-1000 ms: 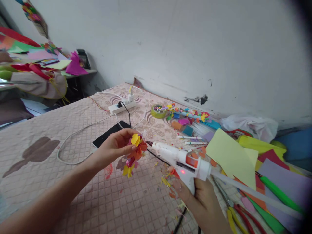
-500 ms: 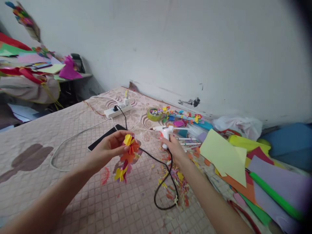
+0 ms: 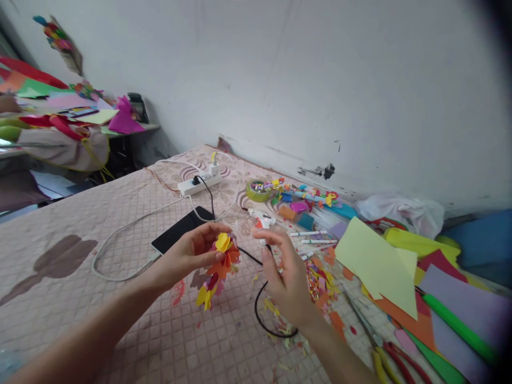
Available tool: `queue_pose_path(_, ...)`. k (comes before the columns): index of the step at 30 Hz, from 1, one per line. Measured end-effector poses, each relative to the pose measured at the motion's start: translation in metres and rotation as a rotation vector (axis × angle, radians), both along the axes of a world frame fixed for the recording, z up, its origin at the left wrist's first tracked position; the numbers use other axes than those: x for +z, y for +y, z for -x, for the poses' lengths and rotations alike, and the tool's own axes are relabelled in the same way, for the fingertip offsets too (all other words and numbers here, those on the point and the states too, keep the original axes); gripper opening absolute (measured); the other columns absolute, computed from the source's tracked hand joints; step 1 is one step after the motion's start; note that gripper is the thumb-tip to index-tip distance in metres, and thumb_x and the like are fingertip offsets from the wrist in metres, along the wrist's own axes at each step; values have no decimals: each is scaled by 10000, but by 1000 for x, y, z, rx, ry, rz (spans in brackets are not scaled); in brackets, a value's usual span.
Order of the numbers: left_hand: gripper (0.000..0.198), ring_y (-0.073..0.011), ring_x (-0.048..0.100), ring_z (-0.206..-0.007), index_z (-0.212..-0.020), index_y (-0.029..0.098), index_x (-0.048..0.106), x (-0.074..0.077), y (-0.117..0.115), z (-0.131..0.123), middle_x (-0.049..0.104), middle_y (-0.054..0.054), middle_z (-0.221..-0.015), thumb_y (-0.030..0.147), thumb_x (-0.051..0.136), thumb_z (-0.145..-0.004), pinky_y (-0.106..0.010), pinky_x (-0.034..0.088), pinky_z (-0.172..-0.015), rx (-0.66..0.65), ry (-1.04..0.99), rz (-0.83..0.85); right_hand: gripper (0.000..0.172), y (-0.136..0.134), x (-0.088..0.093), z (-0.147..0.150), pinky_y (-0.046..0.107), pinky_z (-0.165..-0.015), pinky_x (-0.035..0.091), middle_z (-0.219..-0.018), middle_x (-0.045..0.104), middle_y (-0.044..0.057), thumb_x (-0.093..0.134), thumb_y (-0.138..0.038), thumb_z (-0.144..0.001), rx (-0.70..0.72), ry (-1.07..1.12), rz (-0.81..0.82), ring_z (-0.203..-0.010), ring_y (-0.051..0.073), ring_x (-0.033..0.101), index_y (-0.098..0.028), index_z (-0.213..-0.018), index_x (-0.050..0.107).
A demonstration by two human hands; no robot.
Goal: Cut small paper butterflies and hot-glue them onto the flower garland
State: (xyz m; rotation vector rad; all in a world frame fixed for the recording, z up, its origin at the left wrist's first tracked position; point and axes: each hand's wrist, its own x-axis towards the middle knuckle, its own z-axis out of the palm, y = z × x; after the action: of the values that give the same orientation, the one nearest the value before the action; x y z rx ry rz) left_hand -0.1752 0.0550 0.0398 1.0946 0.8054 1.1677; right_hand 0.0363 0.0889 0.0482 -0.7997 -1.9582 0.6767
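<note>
My left hand (image 3: 191, 255) pinches a strand of paper flowers (image 3: 227, 262) in yellow, orange, pink and dark red. Its lower end hangs over the tablecloth. To the right, my right hand (image 3: 288, 280) has its thumb and fingers apart and holds nothing. Just beyond those fingers lies a white hot glue gun (image 3: 261, 216), nozzle to the left, its handle partly hidden by the hand. The gun's black cord (image 3: 258, 312) loops across the cloth below. Small paper scraps (image 3: 320, 282) are scattered beside my right hand.
A black tablet-like slab (image 3: 182, 229) and a white power strip (image 3: 200, 183) with cables lie further back. Green tape (image 3: 257, 191) sits near the wall. Coloured paper sheets (image 3: 376, 261), scissors (image 3: 378, 349) and a green stick-like tool (image 3: 456, 325) occupy the right side.
My right hand has let go of the glue gun, which now lies on the table, and has drawn back toward me. My left hand still holds the flower strand. The view has shifted slightly.
</note>
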Motion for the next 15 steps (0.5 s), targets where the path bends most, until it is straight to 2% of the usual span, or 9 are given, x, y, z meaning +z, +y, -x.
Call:
queue_pose_path(4, 372, -149, 636, -867, -1133, 199, 511, 1, -1, -3, 636, -47, -992, 156, 652, -792, -256, 497, -745, -18, -15, 20, 317, -21, 6, 6, 403, -1020, 373, -1193, 541, 66, 387, -108, -894, 99, 45, -38, -1180, 188, 458, -227, -1175, 472)
queue_pose_path(9, 384, -165, 633, -910, -1141, 195, 499, -2, 0, -5, 629, -62, -1030, 148, 649, -790, -282, 498, -770, -38, -21, 27, 352, -20, 1, 7, 437, -1030, 367, -1205, 524, 75, 392, -76, -877, 135, 29, -66, -1194, 201, 442, -222, -1192, 448)
queue_pose_path(15, 390, -153, 625, -928, -1144, 190, 489, -4, 1, -5, 625, -59, -1043, 144, 649, -791, -291, 492, -816, -42, -16, 37, 365, -23, 3, 9, 429, -1027, 374, -1201, 516, 83, 390, -74, -873, 142, 21, -51, -1189, 200, 443, -211, -1207, 440)
